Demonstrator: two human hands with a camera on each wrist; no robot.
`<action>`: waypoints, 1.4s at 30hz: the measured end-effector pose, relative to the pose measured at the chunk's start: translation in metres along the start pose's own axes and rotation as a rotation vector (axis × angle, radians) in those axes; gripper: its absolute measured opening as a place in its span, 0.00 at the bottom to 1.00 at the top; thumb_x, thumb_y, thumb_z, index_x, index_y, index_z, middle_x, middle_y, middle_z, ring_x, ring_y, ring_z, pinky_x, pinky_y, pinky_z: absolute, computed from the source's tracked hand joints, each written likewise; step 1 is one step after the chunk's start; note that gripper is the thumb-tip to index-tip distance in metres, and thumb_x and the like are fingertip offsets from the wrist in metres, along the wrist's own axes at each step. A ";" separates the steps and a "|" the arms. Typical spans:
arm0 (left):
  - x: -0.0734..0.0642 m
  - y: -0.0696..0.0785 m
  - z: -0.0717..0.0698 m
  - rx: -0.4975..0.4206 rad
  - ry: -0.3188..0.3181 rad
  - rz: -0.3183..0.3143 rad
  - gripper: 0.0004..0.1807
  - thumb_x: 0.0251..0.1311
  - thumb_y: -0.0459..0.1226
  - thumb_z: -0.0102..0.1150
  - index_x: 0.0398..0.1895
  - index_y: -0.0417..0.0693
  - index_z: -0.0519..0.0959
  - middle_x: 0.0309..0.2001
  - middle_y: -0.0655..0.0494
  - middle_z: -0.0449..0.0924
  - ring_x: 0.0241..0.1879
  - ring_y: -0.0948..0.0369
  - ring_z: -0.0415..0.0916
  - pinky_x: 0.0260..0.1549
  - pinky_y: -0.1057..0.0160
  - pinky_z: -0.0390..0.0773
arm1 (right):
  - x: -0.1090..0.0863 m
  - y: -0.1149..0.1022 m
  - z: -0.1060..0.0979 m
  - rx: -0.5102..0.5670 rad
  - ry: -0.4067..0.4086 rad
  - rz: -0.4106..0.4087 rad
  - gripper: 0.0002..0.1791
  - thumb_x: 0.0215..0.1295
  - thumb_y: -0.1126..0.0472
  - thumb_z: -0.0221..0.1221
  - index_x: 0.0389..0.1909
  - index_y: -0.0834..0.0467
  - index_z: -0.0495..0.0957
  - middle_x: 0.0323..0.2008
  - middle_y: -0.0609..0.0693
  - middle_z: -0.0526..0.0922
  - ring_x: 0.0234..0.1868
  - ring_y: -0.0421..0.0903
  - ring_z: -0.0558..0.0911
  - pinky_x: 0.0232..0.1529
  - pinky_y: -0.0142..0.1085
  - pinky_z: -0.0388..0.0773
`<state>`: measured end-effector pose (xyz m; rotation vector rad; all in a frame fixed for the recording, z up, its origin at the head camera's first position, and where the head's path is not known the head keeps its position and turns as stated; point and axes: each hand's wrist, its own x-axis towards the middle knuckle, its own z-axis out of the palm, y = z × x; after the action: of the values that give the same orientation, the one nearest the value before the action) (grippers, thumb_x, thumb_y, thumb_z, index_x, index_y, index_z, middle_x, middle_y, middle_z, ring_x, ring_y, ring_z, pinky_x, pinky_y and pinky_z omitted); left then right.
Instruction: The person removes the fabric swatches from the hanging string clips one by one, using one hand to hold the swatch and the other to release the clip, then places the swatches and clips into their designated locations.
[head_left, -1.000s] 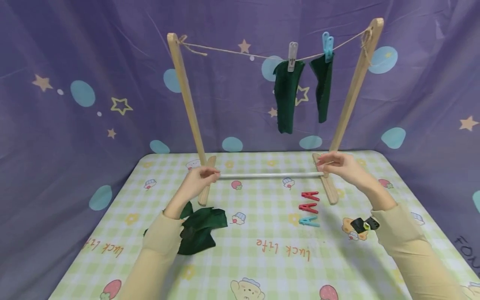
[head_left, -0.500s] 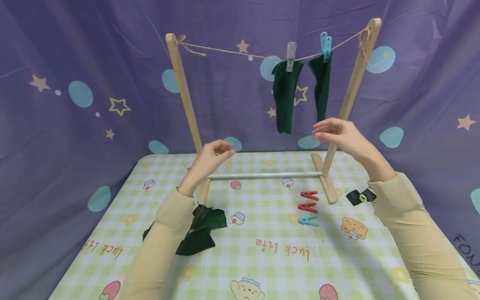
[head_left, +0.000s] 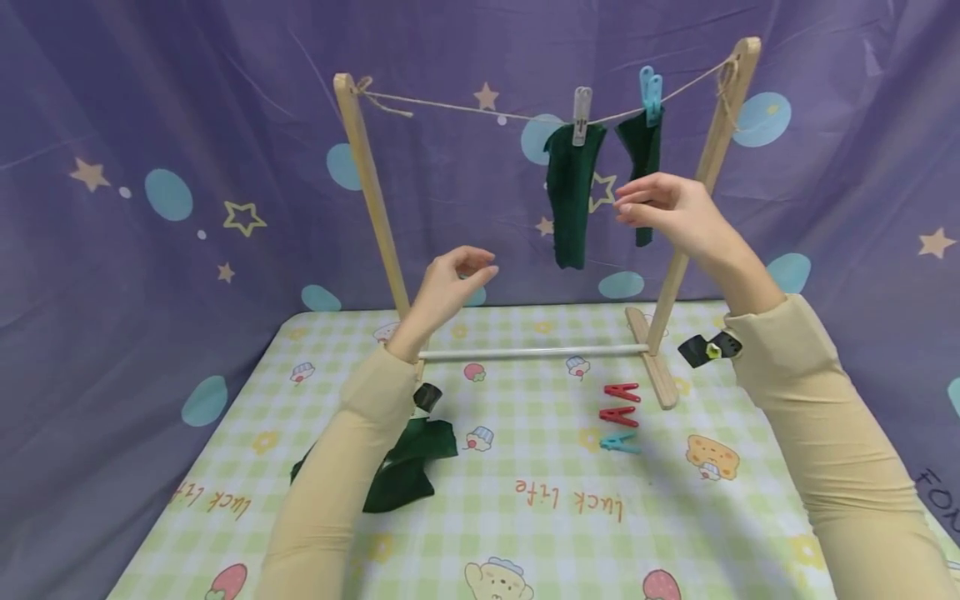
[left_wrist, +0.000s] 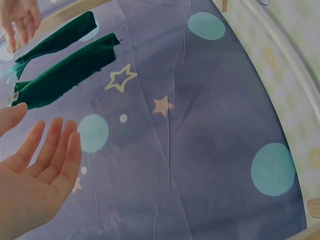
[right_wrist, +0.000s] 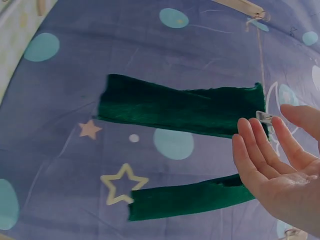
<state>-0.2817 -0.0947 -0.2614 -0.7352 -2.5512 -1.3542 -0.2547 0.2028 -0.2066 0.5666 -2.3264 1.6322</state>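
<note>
Two dark green cloth strips hang from a twine line (head_left: 465, 104). A clear clothespin (head_left: 582, 117) clips the wider green cloth (head_left: 572, 200); a blue clothespin (head_left: 651, 96) clips the narrower green cloth (head_left: 643, 150). My right hand (head_left: 675, 212) is raised before the narrower cloth, overlapping its lower part in the head view, fingers relaxed and holding nothing. Lower and to the left, my left hand (head_left: 453, 287) is in the air inside the left post, thumb and fingers apart with nothing between them. In the left wrist view its palm (left_wrist: 37, 185) shows bare.
Wooden posts (head_left: 369, 183) carry the line, joined low by a white rod (head_left: 532, 352). Two red clothespins (head_left: 619, 416) and a blue one (head_left: 618, 442) lie on the checked table. More dark green cloth (head_left: 401, 479) lies at the left, partly behind my left sleeve.
Both hands have left the ends of the white rod and risen, the right hand higher, up to the hanging cloth. The left hand has also shifted rightward.
</note>
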 end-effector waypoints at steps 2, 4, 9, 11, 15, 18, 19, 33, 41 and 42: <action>0.005 0.002 0.003 -0.013 0.008 0.005 0.15 0.57 0.42 0.55 0.46 0.46 0.75 0.41 0.52 0.77 0.41 0.58 0.74 0.41 0.62 0.72 | 0.005 -0.006 0.000 0.019 0.017 -0.024 0.13 0.59 0.62 0.56 0.44 0.62 0.74 0.33 0.42 0.80 0.35 0.36 0.79 0.38 0.24 0.74; 0.009 0.003 0.006 -0.024 0.015 0.008 0.15 0.57 0.42 0.56 0.46 0.46 0.75 0.41 0.52 0.77 0.41 0.59 0.74 0.42 0.63 0.72 | 0.009 -0.010 -0.001 0.035 0.035 -0.047 0.10 0.59 0.63 0.56 0.42 0.60 0.75 0.33 0.43 0.80 0.35 0.37 0.79 0.38 0.24 0.74; 0.020 0.005 0.013 -0.024 0.028 0.023 0.16 0.57 0.41 0.56 0.47 0.45 0.75 0.41 0.51 0.77 0.39 0.59 0.74 0.40 0.64 0.73 | 0.022 -0.022 -0.004 0.093 0.093 -0.080 0.07 0.57 0.65 0.57 0.38 0.57 0.77 0.32 0.44 0.81 0.35 0.39 0.79 0.38 0.24 0.74; 0.024 0.006 0.015 -0.021 0.026 0.027 0.16 0.57 0.41 0.56 0.47 0.45 0.75 0.41 0.51 0.77 0.39 0.59 0.74 0.39 0.64 0.73 | 0.027 -0.026 -0.005 0.104 0.111 -0.086 0.07 0.57 0.65 0.57 0.38 0.57 0.77 0.32 0.44 0.81 0.36 0.39 0.79 0.38 0.24 0.74; 0.032 0.009 0.020 -0.028 0.024 0.036 0.17 0.57 0.41 0.56 0.48 0.45 0.74 0.42 0.51 0.77 0.40 0.59 0.74 0.40 0.65 0.73 | 0.037 -0.033 -0.007 0.074 0.139 -0.091 0.10 0.58 0.63 0.57 0.41 0.60 0.76 0.33 0.43 0.80 0.37 0.39 0.78 0.39 0.23 0.73; 0.038 0.011 0.023 -0.051 0.027 0.044 0.17 0.57 0.41 0.55 0.49 0.44 0.73 0.43 0.51 0.76 0.42 0.59 0.73 0.42 0.66 0.72 | 0.044 -0.039 -0.006 0.053 0.161 -0.080 0.14 0.57 0.62 0.58 0.44 0.62 0.75 0.34 0.43 0.80 0.38 0.40 0.77 0.40 0.24 0.73; 0.041 0.012 0.024 -0.055 0.029 0.046 0.17 0.57 0.41 0.55 0.49 0.44 0.73 0.43 0.51 0.76 0.42 0.59 0.73 0.42 0.66 0.72 | 0.046 -0.041 -0.006 0.053 0.168 -0.075 0.15 0.57 0.62 0.58 0.45 0.63 0.74 0.35 0.44 0.80 0.39 0.40 0.77 0.41 0.24 0.73; 0.066 0.011 0.042 -0.117 0.009 0.004 0.22 0.57 0.40 0.55 0.54 0.43 0.68 0.48 0.49 0.75 0.47 0.57 0.72 0.44 0.66 0.73 | 0.073 -0.055 -0.003 0.091 0.182 -0.023 0.21 0.57 0.62 0.58 0.51 0.64 0.72 0.44 0.49 0.77 0.46 0.40 0.75 0.52 0.31 0.69; 0.077 0.002 0.056 -0.204 -0.009 -0.033 0.23 0.57 0.39 0.55 0.56 0.43 0.67 0.50 0.49 0.74 0.49 0.57 0.71 0.45 0.66 0.72 | 0.080 -0.054 -0.004 0.044 0.164 0.009 0.21 0.58 0.61 0.57 0.52 0.66 0.71 0.47 0.51 0.77 0.45 0.41 0.76 0.49 0.30 0.71; 0.078 0.001 0.058 -0.207 -0.015 -0.036 0.23 0.57 0.39 0.55 0.56 0.43 0.67 0.51 0.49 0.73 0.50 0.57 0.71 0.45 0.67 0.72 | 0.081 -0.054 -0.004 0.026 0.156 0.015 0.22 0.58 0.61 0.57 0.52 0.66 0.71 0.48 0.52 0.77 0.45 0.41 0.76 0.50 0.30 0.71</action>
<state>-0.3436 -0.0202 -0.2656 -0.7382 -2.4717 -1.6486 -0.3036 0.1764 -0.1265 0.4112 -2.2056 1.6526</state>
